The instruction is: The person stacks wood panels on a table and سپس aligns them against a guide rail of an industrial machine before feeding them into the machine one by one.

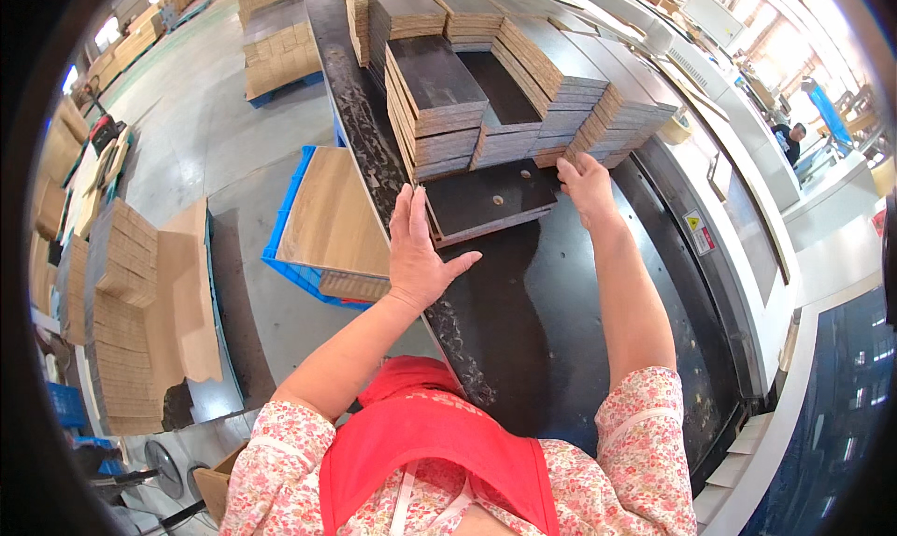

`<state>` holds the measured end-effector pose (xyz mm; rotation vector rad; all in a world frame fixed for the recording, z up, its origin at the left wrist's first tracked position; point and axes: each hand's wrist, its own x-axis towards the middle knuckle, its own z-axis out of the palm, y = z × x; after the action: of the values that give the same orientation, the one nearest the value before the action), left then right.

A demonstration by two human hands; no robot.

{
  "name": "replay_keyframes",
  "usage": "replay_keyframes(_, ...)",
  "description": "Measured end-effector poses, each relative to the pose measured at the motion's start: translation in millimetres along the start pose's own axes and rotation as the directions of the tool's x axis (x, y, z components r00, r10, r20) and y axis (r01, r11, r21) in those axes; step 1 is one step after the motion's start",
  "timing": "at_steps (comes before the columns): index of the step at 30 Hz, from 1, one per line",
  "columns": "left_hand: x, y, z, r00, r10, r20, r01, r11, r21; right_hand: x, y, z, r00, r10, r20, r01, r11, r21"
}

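Observation:
A short pile of dark-faced boards (472, 209) lies crosswise at the near side of a larger stack, with two small light spots on its top face. My left hand (418, 251) is at the left end of this pile, fingers stretched out against it and thumb spread. At its right end, my right hand (590, 188) has its fingers bent in near the corner where the pile meets the stacked boards (612, 125). The fingertips are partly hidden, so any grip there is unclear. Behind, the boards stand in several layered columns with brown, chip-like edges.
Everything rests on a black machine table (579, 293) with a worn left edge. A blue pallet crate (291, 272) holding wood-coloured boards (341, 214) stands on the floor to the left. Further left are stacked panels (126, 326). A white machine (738, 200) borders the right; a person (790, 143) is beyond it.

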<state>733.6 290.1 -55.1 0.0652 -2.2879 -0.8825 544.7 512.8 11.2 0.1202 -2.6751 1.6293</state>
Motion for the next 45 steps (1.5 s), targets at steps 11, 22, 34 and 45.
replay_keyframes(11,3,-8,4,1.0,0.013,0.003,-0.013,0.999,0.029,-72,29,-1,0.942,-0.316,0.109,0.329,0.935,-0.135)
replay_keyframes(22,1,-9,7,1.0,-0.016,-0.016,0.017,0.999,0.027,-70,46,39,0.919,-0.388,-0.068,0.378,0.917,-0.126)
replay_keyframes(34,0,-14,7,1.0,-0.004,-0.029,0.004,1.0,-0.024,-116,63,20,0.985,-0.042,-0.166,0.063,0.99,0.124)
replay_keyframes(45,-29,-91,-34,0.998,0.069,0.011,-0.062,0.943,-0.328,-279,20,44,0.97,0.012,-0.243,-0.075,0.965,-0.253)
